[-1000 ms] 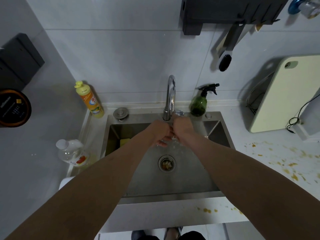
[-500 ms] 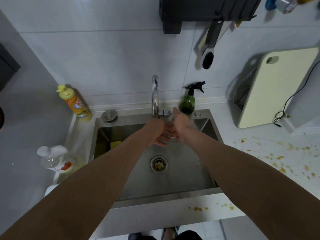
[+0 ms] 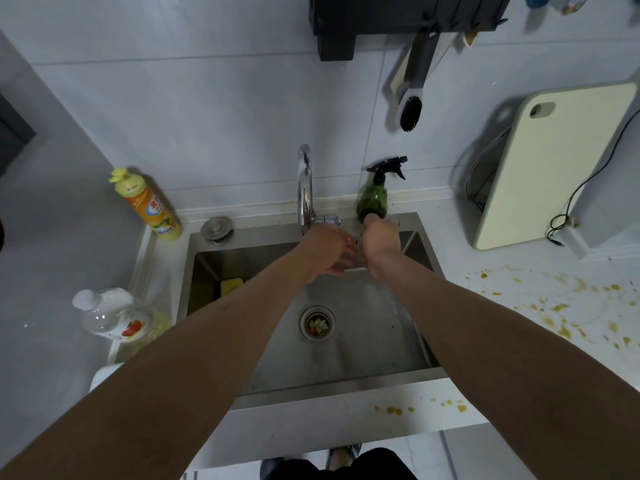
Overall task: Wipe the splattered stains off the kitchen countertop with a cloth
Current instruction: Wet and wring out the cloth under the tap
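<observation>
**Now both hands are at the sink, and no cloth is in sight**

Over on the left stands an orange dish soap bottle [image 3: 149,206] by the wall, with a clear bottle [image 3: 110,315] nearer the person. A yellow sponge [image 3: 231,285] lies in the left corner of the steel sink [image 3: 346,372].

Next comes the left hand [image 3: 327,252], under the tap [image 3: 304,185]. Its fingers look loose and a bit spread, holding nothing I can see. The right hand [image 3: 381,237] is just beside it, reaching toward the green spray bottle [image 3: 372,197]. Its fingers are hidden behind the hand, so I cannot tell if they pinch or curl round anything.

On the right, the brown-yellow stains [image 3: 561,306] dot the white countertop [image 3: 519,327], with a few more spots on the front edge [image 3: 394,410]. A pale cutting board [image 3: 554,164] leans on the wall.

The task's cloth does not show anywhere, so I think the wiping has not begun. What could go wrong? Wet hands could drip on the spots and smear them wider. A slippery hand could knock the spray bottle over. The stains may also dry and stick harder.
</observation>
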Tool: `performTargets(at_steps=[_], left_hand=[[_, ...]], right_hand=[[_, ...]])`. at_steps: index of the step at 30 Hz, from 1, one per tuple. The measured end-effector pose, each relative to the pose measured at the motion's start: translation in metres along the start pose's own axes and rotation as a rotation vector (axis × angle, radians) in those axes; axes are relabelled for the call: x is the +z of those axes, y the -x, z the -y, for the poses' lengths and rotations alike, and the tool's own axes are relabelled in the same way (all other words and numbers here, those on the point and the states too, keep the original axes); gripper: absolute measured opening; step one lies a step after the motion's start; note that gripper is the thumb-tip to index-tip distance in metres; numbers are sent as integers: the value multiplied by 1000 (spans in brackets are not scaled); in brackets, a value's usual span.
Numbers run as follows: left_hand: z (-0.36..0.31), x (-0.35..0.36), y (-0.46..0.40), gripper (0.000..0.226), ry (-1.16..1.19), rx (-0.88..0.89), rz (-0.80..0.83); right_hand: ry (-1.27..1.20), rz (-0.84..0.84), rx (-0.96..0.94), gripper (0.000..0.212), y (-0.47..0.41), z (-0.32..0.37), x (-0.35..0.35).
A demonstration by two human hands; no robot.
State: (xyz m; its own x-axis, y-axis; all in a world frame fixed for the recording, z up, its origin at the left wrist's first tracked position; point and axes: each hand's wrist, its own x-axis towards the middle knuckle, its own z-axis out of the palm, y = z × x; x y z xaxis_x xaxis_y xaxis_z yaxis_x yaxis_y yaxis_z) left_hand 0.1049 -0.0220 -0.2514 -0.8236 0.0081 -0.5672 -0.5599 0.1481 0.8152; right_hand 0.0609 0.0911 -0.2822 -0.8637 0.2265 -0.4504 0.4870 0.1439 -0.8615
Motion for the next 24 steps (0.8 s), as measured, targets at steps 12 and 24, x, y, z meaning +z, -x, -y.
performTargets(at_steps=[12, 24], left_hand=[[-2, 6, -12, 12, 225, 117, -63], [-1, 24, -15, 27, 352, 6, 157]], right_hand=[[47, 171, -26, 29, -7, 3, -13], [92, 400, -188, 23, -11, 12, -20]])
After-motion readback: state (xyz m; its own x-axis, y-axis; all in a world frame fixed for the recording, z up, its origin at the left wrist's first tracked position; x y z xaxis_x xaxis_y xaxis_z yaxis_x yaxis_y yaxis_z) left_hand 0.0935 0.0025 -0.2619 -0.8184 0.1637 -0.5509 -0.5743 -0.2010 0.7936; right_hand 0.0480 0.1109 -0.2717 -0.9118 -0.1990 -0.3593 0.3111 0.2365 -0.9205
